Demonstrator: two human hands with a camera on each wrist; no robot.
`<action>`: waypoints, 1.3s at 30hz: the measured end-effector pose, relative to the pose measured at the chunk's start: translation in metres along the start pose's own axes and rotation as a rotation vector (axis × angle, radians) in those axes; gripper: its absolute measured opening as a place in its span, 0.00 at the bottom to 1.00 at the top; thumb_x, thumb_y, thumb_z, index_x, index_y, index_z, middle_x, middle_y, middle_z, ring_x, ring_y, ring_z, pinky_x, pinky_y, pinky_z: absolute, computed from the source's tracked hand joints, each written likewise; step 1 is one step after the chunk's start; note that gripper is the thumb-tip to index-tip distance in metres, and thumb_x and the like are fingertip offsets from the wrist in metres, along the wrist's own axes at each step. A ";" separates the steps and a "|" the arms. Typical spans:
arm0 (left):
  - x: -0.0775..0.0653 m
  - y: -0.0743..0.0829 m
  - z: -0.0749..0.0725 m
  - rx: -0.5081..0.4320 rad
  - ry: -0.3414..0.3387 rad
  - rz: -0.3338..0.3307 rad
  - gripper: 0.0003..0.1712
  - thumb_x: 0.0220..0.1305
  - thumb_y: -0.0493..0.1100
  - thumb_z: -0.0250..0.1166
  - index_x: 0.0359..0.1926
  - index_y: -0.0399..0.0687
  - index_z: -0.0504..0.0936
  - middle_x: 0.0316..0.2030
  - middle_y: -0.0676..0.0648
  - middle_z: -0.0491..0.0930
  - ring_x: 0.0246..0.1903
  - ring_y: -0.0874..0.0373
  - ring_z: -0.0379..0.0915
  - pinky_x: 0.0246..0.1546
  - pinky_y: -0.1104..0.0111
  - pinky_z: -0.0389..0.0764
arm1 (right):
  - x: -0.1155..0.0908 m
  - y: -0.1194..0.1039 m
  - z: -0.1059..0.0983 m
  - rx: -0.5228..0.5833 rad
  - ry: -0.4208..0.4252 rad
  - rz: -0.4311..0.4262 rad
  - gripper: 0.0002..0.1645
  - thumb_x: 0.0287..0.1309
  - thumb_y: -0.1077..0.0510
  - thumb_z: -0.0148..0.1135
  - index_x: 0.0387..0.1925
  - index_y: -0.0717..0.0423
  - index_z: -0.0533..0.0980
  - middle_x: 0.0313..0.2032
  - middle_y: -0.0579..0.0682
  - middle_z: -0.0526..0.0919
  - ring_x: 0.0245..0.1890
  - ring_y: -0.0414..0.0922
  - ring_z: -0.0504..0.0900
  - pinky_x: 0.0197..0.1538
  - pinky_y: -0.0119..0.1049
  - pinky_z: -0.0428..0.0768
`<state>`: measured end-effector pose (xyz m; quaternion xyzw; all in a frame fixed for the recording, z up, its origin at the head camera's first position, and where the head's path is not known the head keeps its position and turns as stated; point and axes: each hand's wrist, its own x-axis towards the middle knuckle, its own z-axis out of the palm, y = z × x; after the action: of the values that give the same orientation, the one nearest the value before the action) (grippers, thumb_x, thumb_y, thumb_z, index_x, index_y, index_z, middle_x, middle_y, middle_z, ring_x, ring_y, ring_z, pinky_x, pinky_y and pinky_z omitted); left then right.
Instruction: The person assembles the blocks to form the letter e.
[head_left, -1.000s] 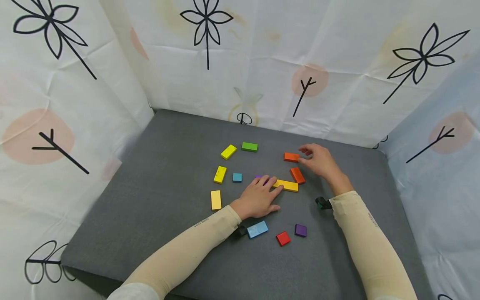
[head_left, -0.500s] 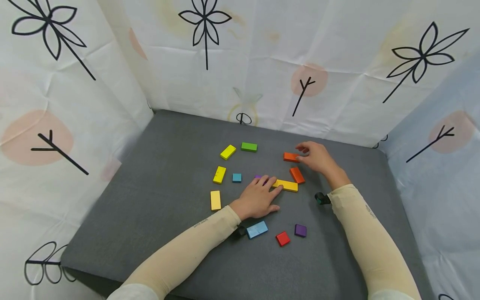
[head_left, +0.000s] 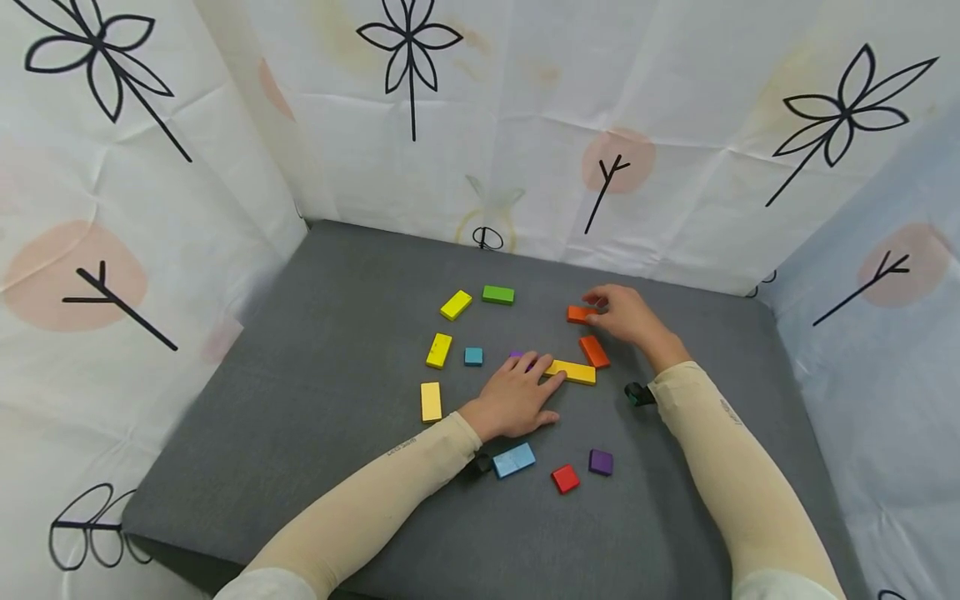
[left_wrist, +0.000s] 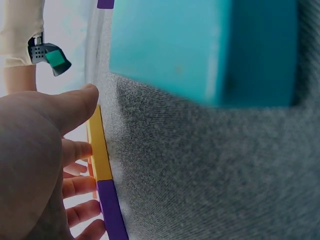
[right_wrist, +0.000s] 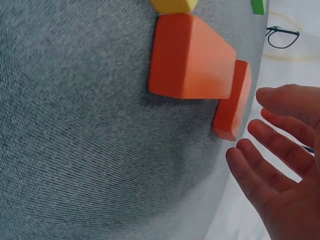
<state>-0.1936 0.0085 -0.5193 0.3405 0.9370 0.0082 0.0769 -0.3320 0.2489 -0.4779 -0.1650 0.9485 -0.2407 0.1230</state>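
In the head view, left of centre on the grey table (head_left: 315, 350), a pale yellow block (head_left: 431, 402) is being overlooked by a lower bright yellow block (head_left: 438, 351) and, further up, an upper bright yellow block (head_left: 456, 305). A small teal block (head_left: 473, 357) is being flanked from above by a green block (head_left: 498, 295); below, a light blue block (head_left: 513, 460) is being seen near the left wrist. At the centre, the left hand (head_left: 516, 398) is being held flat, fingers straight and spread, nothing being gripped; its fingertips are being laid over a long purple block (left_wrist: 113, 212), mostly covered in the head view, and the left end of an amber block (head_left: 574, 372) set end to end with it. A red block (head_left: 566, 478) is being shown lower down. Right of centre, the right end of the far orange block (head_left: 577, 314) is being overlapped by the right hand (head_left: 630, 317), whose loosely bent fingers are being kept apart from the thumb, nothing being grasped; whether the block is being touched cannot be told. Beneath, the near orange block (head_left: 594, 352) is being seen tilted above the amber block's right end, and a small purple block (head_left: 601, 462) is being shown at lower right.
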 end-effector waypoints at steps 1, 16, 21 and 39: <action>0.000 0.000 0.000 -0.003 0.000 0.001 0.43 0.80 0.71 0.56 0.86 0.60 0.63 0.83 0.46 0.56 0.80 0.46 0.52 0.80 0.50 0.56 | 0.001 0.000 0.000 -0.004 -0.002 -0.002 0.25 0.76 0.61 0.66 0.70 0.65 0.77 0.63 0.66 0.80 0.62 0.64 0.78 0.63 0.62 0.78; 0.000 0.001 -0.001 0.018 0.001 0.007 0.43 0.80 0.71 0.55 0.86 0.60 0.63 0.83 0.46 0.57 0.80 0.46 0.53 0.80 0.50 0.57 | 0.007 0.001 0.008 -0.050 -0.027 0.000 0.25 0.74 0.62 0.67 0.69 0.64 0.79 0.63 0.66 0.81 0.58 0.63 0.79 0.63 0.61 0.77; 0.000 0.002 -0.001 0.017 0.002 0.005 0.43 0.80 0.71 0.55 0.86 0.60 0.63 0.83 0.46 0.57 0.80 0.46 0.53 0.80 0.50 0.57 | 0.010 0.001 0.008 -0.066 -0.028 0.013 0.24 0.75 0.62 0.67 0.68 0.64 0.79 0.63 0.66 0.81 0.59 0.62 0.79 0.64 0.61 0.77; 0.000 0.000 -0.002 0.012 -0.006 -0.006 0.43 0.80 0.71 0.55 0.86 0.61 0.63 0.83 0.46 0.57 0.80 0.45 0.53 0.79 0.50 0.58 | 0.006 -0.008 0.002 -0.055 0.016 -0.002 0.22 0.75 0.58 0.68 0.64 0.65 0.81 0.58 0.65 0.83 0.56 0.61 0.81 0.61 0.59 0.79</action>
<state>-0.1934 0.0088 -0.5169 0.3383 0.9379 0.0012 0.0775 -0.3346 0.2397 -0.4767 -0.1674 0.9556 -0.2158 0.1105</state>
